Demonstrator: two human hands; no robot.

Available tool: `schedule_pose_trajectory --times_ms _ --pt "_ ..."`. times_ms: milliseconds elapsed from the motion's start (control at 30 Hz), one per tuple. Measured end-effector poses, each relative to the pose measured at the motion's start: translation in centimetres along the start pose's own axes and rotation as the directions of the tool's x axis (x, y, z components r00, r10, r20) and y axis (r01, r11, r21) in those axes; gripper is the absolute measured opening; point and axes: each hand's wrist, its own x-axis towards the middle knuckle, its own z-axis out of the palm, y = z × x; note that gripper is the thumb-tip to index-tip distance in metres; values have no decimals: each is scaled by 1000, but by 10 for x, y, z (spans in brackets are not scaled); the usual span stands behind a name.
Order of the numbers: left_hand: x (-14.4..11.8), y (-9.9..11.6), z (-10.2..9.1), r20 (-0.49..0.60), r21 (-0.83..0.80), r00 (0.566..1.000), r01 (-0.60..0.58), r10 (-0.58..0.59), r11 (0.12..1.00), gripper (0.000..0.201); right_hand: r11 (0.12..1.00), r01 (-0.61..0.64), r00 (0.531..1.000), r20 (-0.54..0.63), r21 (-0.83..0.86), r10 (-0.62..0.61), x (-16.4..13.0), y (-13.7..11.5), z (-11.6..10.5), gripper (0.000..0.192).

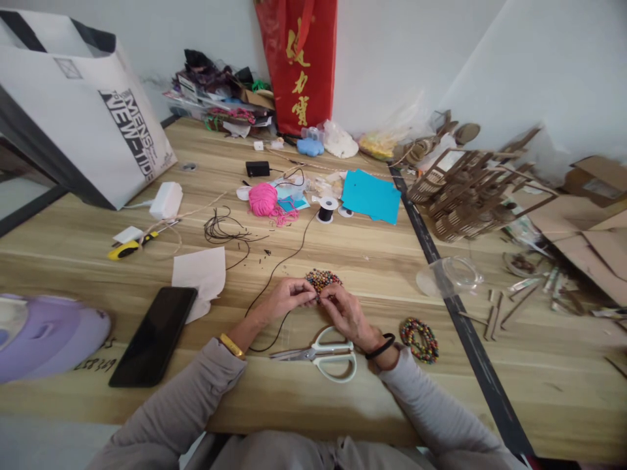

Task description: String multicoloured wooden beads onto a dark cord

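Pale wooden tabletop [372, 261] spreads out ahead of you, cluttered along the white wall. Your left hand [287, 297] and right hand [349, 314] meet at its near middle, fingertips pressed together in a pinch at the near edge of a heap of multicoloured beads [322, 279]; whether they pinch a bead or the cord itself is too small to tell. A thin black cord [281, 264] runs from your left hand up to a spool of black cord [326, 209] farther back. White-handled scissors [318, 354] lie just below your hands, and a finished bead bracelet [419, 339] lies beside your right wrist. A black phone [153, 334] rests well to your left, a pink yarn ball [263, 199] beyond the beads, and a clear plastic lid [449, 275] to your right.
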Motion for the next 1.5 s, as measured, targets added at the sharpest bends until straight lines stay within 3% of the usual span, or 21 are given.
schedule_pose_trajectory --times_ms 167,333,533,867,1067,1267,1500 --pt "-2 4 0 -16 -44 999 -29 28 999 22 996 92 996 -3 -18 -92 2 -3 1 10" --pt "-4 5 -2 -20 -29 999 -45 44 999 23 994 99 994 -51 -52 -101 3 -7 -1 11" --pt "-6 10 1 13 -100 999 35 -34 994 24 990 120 989 -77 -67 -126 2 -8 -1 10" --pt "-3 4 3 -29 1 999 29 -29 1000 16 990 127 991 -26 -67 -129 2 -7 -1 9" --pt "-3 3 2 -4 19 1000 5 -5 1000 17 993 108 994 -21 -45 -109 2 -7 -2 9" --pt "-3 -1 -4 -30 -39 1000 9 -10 999 22 998 -42 988 -151 -39 36 2 -3 -12 8" --pt "-3 -2 -8 -22 -68 999 24 -25 997 24 991 2 998 -63 -136 -11 0 9 -19 10"
